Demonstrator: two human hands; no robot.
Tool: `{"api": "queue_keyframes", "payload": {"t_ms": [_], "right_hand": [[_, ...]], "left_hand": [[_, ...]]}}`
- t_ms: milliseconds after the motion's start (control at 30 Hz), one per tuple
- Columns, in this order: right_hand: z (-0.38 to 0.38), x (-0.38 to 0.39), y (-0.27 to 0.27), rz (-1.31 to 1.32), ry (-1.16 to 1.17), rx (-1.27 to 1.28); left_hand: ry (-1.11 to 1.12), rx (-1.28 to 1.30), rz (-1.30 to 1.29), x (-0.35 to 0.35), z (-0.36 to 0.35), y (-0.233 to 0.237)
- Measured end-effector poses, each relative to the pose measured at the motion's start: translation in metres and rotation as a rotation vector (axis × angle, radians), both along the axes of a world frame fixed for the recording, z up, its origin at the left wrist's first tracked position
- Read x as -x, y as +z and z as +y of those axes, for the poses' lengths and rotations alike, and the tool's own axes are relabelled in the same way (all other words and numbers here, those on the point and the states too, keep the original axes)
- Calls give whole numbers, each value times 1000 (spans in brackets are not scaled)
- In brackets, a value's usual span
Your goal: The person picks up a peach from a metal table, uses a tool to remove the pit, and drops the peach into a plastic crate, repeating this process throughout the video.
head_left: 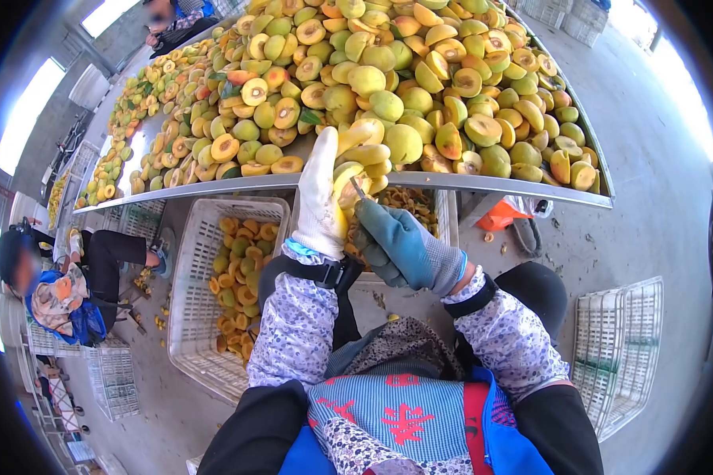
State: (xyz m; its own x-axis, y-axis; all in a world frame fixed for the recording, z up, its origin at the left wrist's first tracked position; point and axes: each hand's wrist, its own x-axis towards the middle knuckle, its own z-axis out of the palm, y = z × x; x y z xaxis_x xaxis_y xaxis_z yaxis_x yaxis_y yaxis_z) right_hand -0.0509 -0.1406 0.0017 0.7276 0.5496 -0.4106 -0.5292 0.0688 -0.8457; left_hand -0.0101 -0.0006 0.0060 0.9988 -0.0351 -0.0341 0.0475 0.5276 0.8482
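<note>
Gripping knife (pixel 358 188) in teal-gloved right hand (pixel 404 249), blade up | white-gloved left hand (pixel 318 202) clasps yellow fruit (pixel 347 180) against it, likely steadying | crate (pixel 186 269) of halves beneath, seemingly catching drops | table (pixel 483 184) edge, fruit heap (pixel 388 79) beyond

white glove (pixel 318 202), teal glove (pixel 405 249), yellow-green fruit (pixel 404 142)

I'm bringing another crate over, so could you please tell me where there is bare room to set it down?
The bare floor right of the table, up to the empty crate, is free. The table is heaped with fruit to its rim, the crates beneath hold fruit, and a seated person takes the left floor.
</note>
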Motion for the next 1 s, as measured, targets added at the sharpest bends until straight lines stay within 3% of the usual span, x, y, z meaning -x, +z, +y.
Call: {"api": "queue_keyframes", "payload": {"t_ms": [33,133,167,267,300,400,467,567,667,767,800,967,1000], "right_hand": [[-1,-1,1,47,-19,-55],[10,3,-9,-183,-57,100],[10,6,-8,-207,-45,123],[-5,4,19,36,87,72],[-4,4,16,-28,90,103],[-1,3,-2,-190,82,200],[0,4,-8,-251,51,263],[-10,3,11,86,160,1],[-15,-2,0,180,278,-186],[-9,11,16,-3,107,49],[-11,10,13,39,129,9],[-10,5,-14,243,186,-363],[-9,7,-8,157,155,-235]], "left_hand": [[25,45,-13,1,-4,1],[230,-317,-169,12,-14,3],[254,-198,-98,12,-16,6],[-10,-169,-60,9,2,6],[-139,-161,-23,5,10,7],[-211,-461,-1,-1,10,8],[-166,-351,36,2,4,6],[-93,-19,26,6,-2,2],[-126,2,-33,5,-2,0],[-170,-167,-50,1,0,1],[-186,-221,-74,1,0,0],[-150,160,5,0,-6,-8],[-175,97,25,1,-5,-5]]}}
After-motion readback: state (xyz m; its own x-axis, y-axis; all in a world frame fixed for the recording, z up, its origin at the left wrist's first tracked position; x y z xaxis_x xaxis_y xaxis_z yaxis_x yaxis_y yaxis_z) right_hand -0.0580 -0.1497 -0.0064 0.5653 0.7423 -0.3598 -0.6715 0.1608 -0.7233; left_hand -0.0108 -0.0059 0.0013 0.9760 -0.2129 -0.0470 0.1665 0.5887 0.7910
